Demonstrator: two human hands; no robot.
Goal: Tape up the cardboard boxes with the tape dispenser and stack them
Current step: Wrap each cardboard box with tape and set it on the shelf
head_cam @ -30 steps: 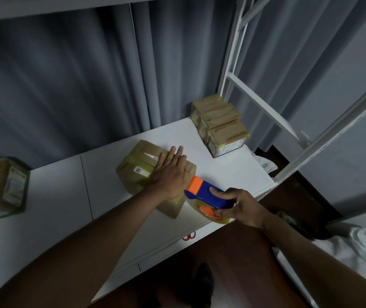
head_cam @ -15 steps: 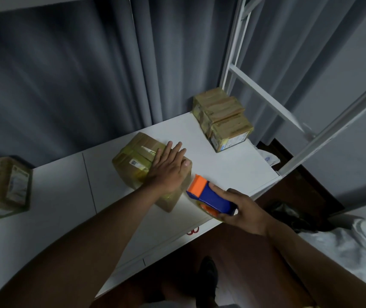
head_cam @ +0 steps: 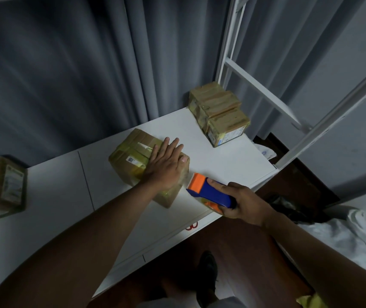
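Head view shows me the left hand [head_cam: 166, 165] lying flat, fingers straight and together, pressing on top of the cardboard box [head_cam: 133, 158] that sits near the middle of the white table [head_cam: 222, 156]. My right hand [head_cam: 246, 203] is curled round the blue and orange tape dispenser [head_cam: 208, 192], index finger laid along its top, the orange end just beside the box's near right corner; I cannot tell whether it touches the cardboard. Three more taped boxes [head_cam: 219, 112] sit in a row at the table's far right corner, against the white metal frame [head_cam: 228, 56]. Another box [head_cam: 0, 187] stands at the far left edge. Grey curtains [head_cam: 77, 74] hang behind.
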